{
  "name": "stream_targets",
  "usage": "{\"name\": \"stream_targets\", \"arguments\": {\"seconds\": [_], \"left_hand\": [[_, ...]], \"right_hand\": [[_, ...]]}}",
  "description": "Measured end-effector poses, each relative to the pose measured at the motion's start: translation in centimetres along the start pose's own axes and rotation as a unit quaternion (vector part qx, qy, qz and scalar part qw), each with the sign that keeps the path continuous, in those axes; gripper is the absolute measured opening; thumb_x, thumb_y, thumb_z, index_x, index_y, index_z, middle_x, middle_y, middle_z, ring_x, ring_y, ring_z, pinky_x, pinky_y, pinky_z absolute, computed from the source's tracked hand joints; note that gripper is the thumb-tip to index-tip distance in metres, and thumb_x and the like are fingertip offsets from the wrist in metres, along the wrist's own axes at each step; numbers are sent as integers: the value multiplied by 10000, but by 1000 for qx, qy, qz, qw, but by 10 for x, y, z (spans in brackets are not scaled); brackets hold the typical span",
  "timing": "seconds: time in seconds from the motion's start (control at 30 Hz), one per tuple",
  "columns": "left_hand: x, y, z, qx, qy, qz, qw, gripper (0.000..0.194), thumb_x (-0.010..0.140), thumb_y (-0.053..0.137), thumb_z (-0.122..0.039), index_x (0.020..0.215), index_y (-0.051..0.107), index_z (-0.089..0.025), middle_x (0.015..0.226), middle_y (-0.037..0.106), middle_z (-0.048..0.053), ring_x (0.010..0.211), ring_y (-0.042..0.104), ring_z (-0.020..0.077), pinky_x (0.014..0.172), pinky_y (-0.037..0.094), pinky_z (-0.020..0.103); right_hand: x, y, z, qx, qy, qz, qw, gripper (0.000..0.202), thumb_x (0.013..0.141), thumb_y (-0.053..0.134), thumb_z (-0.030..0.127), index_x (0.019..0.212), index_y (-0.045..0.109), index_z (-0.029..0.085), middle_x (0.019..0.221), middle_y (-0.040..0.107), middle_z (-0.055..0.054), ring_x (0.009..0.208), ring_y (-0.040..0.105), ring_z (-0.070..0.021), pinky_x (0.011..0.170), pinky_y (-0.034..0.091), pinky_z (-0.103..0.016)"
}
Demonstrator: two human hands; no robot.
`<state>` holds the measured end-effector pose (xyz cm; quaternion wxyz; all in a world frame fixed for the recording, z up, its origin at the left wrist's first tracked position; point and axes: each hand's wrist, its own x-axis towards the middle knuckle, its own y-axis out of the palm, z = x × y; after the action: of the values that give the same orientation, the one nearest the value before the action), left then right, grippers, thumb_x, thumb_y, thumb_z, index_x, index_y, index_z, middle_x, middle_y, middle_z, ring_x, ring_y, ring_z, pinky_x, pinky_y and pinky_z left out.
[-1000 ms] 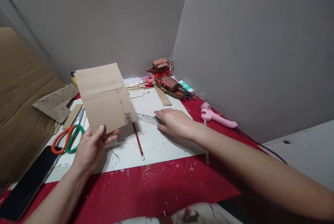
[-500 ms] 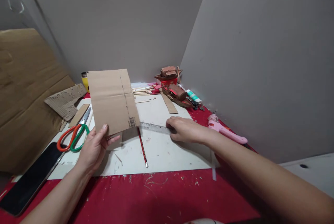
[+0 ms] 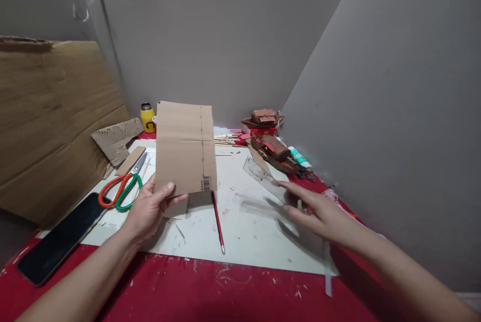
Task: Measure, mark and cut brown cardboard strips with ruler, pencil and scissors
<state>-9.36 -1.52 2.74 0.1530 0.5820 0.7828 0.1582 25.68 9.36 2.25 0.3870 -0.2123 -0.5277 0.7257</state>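
Note:
My left hand [image 3: 150, 209] grips the lower edge of a rectangular piece of cardboard [image 3: 180, 146], thumb in front and fingers behind. A pencilled line runs down its right side, above a small barcode. The cardboard is held up, tilted toward me over the white board [image 3: 240, 232]. To the right, my right hand [image 3: 311, 207] pinches a clear ruler [image 3: 263, 177] by one end, raised off the board. A red and black pencil [image 3: 218, 224] lies on the board below the cardboard. Scissors [image 3: 124, 189] with orange and green handles rest left of my left hand.
A phone [image 3: 62, 242] lies at the left, near a large cardboard sheet [image 3: 56, 126]. Behind stand a yellow bottle [image 3: 148, 119], thin wooden sticks [image 3: 227, 139] and two brown model boats, one nearer [image 3: 276, 149]. A glue tube [image 3: 299, 156] lies by the right wall.
The ruler has been lifted off the board and swung up to the right in my right hand. My left hand still holds the cardboard, now turned more upright. The view has shifted left.

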Motion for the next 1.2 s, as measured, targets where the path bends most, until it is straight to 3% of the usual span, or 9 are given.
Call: {"name": "stream_targets", "arguments": {"seconds": [0.1,0.13,0.23,0.33,0.53,0.8,1.03,1.2], "left_hand": [[-1,-1,2,5,-19,17,1000,581,769,804,-200,1303,578,-250,1189,718,61,1099,677,244,826,636,336],[-1,-1,3,7,-26,24,999,591,765,807,-194,1306,576,-253,1196,716,60,1093,679,243,827,636,336],[-2,-3,4,13,-48,52,997,583,753,813,-166,1285,592,-248,1206,713,64,1051,697,241,809,640,335],[-3,-4,6,13,-68,78,995,493,750,817,-157,1207,643,-211,1163,728,82,1010,709,249,786,642,335],[-6,-2,9,4,-91,111,990,402,756,813,-130,1133,696,-205,1105,747,86,1006,712,256,798,633,339],[-8,-1,10,-7,-105,130,986,409,757,811,-117,1140,691,-199,1128,745,85,1009,707,236,832,619,342],[-8,-2,13,-21,-104,150,983,432,714,847,-123,1112,700,-204,1098,753,72,1003,706,224,853,612,349],[-10,-1,11,-25,-97,155,983,428,684,870,-110,1080,723,-182,1060,756,86,970,706,219,843,615,337]], "right_hand": [[-8,0,15,-17,-84,-74,994,555,985,447,397,1503,376,212,1273,659,-159,1040,676,-265,870,541,-395],[-8,1,25,-30,-117,-87,989,560,997,447,396,1524,351,230,1274,659,-152,1070,665,-267,885,536,-395],[-1,9,56,-91,-197,-87,972,556,1031,415,331,1562,265,263,950,701,-80,799,661,-224,702,529,-336],[9,15,73,-148,-252,-94,952,560,1043,384,288,1573,205,264,882,660,-63,708,606,-219,638,482,-332],[20,21,76,-206,-265,-74,939,578,1005,396,154,1557,270,265,861,637,-59,665,569,-209,626,457,-340],[24,24,86,-237,-257,-88,933,569,964,425,94,1505,375,263,880,620,-54,619,556,-189,569,417,-313],[26,26,87,-221,-278,-97,930,583,931,461,45,1487,359,187,854,616,-40,628,583,-196,571,422,-317],[25,26,88,-234,-277,-107,926,603,911,488,32,1480,382,202,820,600,-32,594,558,-188,556,409,-309]]}}
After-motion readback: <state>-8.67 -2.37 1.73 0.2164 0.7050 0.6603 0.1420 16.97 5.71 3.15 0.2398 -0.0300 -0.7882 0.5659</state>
